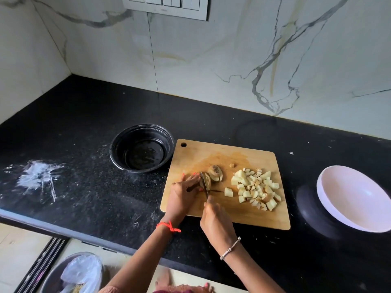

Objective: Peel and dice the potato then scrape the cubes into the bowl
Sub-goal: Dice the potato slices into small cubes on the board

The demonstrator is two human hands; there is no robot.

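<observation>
view: head, the only one
step: dicing, judged part done; scrape to bowl not yet done
bench [84, 127]: black stone, carries everything
chopping board [243, 216]: wooden, flat on bench, hang hole at far left corner
potato piece [208, 183]: on board's left half, under the blade, some brown skin on it
potato chunk [214, 171]: uncut, dark spot on top, touching far side of the piece being cut
cubes [256, 187]: loose pile on board's right half, well apart from blade; one stray cube [228, 191] between pile and knife
left hand [185, 192]: fingers laid over potato piece from the left, thumb on near side, pinching it down
right hand [216, 218]: fist clamped round knife handle, handle hidden inside
knife [204, 183]: blade's long axis runs away from the person, edge down into potato piece, just right of left fingertips
key relation: uncut potato lies left of blade under left hand, so cuts should step leftward toward the fingers; slip risk there
black bowl [115, 142]: just off board's far left corner, no cubes inside, wet marks in bottom
white bowl [323, 180]: right of board, tilted, no cubes inside
target bowl: cannot tell which; pile sits nearer white bowl, right hand nearer the pile
rest: white powder smear [40, 178] on bench at left; bin with plastic bag [82, 271] on floor
</observation>
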